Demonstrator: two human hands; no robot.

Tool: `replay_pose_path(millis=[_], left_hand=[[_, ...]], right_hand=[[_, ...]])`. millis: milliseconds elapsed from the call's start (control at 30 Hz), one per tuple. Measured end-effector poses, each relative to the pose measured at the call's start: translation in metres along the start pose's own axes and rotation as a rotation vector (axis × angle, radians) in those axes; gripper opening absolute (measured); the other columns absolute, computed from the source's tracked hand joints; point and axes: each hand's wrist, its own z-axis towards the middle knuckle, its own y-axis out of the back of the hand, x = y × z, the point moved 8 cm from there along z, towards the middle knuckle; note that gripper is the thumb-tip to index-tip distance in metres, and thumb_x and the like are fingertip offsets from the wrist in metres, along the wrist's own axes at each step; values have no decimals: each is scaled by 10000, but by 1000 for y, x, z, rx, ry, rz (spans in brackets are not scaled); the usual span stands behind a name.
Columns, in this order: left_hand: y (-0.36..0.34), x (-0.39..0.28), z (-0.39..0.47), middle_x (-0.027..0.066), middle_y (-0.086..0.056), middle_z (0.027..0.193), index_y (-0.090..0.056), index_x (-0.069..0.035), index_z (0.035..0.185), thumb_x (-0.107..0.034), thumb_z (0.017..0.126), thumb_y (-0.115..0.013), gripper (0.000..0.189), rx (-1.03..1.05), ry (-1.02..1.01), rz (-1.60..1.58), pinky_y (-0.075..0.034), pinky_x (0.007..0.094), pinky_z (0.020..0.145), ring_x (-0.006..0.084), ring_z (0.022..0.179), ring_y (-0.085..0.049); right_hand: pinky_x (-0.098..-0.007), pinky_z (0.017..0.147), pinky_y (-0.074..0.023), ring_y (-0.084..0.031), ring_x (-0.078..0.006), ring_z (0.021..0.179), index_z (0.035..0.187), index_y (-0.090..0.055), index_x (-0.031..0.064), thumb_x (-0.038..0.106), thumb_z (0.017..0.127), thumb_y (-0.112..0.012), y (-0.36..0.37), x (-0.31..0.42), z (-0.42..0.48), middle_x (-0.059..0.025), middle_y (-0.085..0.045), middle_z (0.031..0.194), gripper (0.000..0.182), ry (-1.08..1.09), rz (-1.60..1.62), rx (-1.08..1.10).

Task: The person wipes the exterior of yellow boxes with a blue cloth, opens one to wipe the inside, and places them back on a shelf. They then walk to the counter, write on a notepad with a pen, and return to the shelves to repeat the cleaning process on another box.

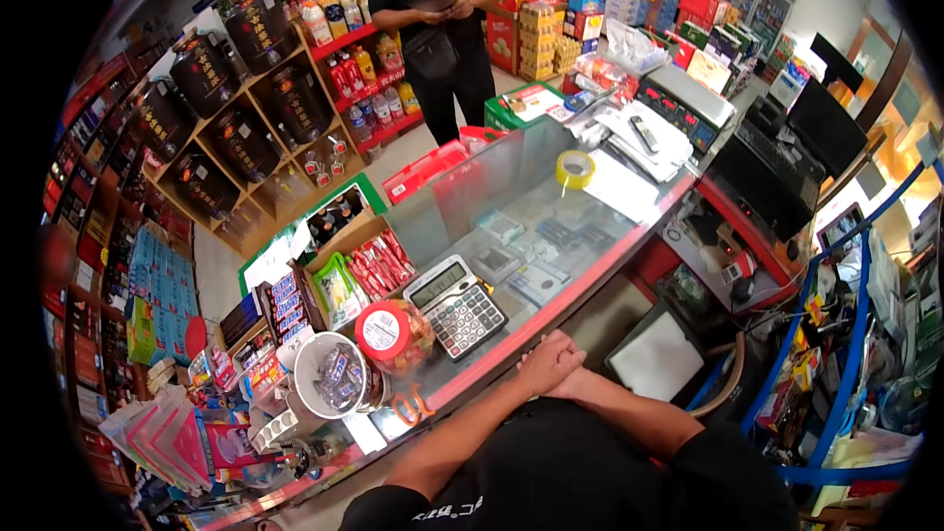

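My left hand is folded over my right hand, at the near red edge of a glass display counter. Most of my right hand's fingers are hidden beneath the left. No tool or product shows in either hand. Closest to them on the glass lies a desktop calculator, its screen lit with digits. Beside it sits a clear jar with a red lid. Left of the jar, a white tub holds wrapped candies. Orange-handled scissors rest at the counter's edge.
Across the counter a person stands with both hands raised together. Yellow tape, a remote control and a scale occupy the counter's right part. A chair and a blue-framed rack stand to my right.
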Motion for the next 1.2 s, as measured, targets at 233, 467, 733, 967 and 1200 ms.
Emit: replay_pose_path(millis=[233, 467, 733, 967, 1200], left_hand=[[-5, 5, 1, 160, -605, 961, -682, -23, 939, -354, 953, -715, 333, -14, -60, 47, -479, 425, 859, 320, 932, -598], [2, 6, 9, 157, -600, 961, -677, -27, 945, -350, 959, -710, 325, -21, -83, 3, -482, 419, 883, 323, 950, -599], [19, -12, 45, 193, -572, 1278, -584, -36, 1309, -270, 922, -759, 484, -30, 162, 82, -524, 419, 974, 366, 1152, -612], [24, 25, 96, 181, -582, 1277, -546, -53, 1389, -263, 930, -748, 544, -96, 272, 144, -541, 424, 945, 316, 1081, -654], [29, 38, 214, 219, -542, 1355, -438, -72, 1514, -235, 895, -771, 722, -138, 257, 307, -519, 445, 989, 346, 1122, -636]], right_hand=[[-328, 792, -558, -675, -179, 882, 1141, -694, 62, 270, 1032, -665, 11, -7, -6, -27, -688, 939, 237, -33, 34, -30], [-324, 796, -557, -673, -174, 890, 1144, -693, 63, 272, 1033, -666, 3, -9, 9, -21, -683, 939, 238, -54, 45, -6], [-318, 801, -555, -672, -169, 898, 1147, -692, 65, 274, 1034, -667, 70, 25, 21, -15, -678, 940, 238, 50, -23, -169], [-323, 658, -508, -598, -126, 702, 969, -680, -8, 229, 972, -677, 181, 188, 50, -21, -659, 775, 236, 576, -573, -613], [-455, 932, -508, -652, -355, 1046, 1201, -655, 0, 241, 937, -734, 255, 368, 69, -211, -696, 1133, 367, 734, -1122, -869]])
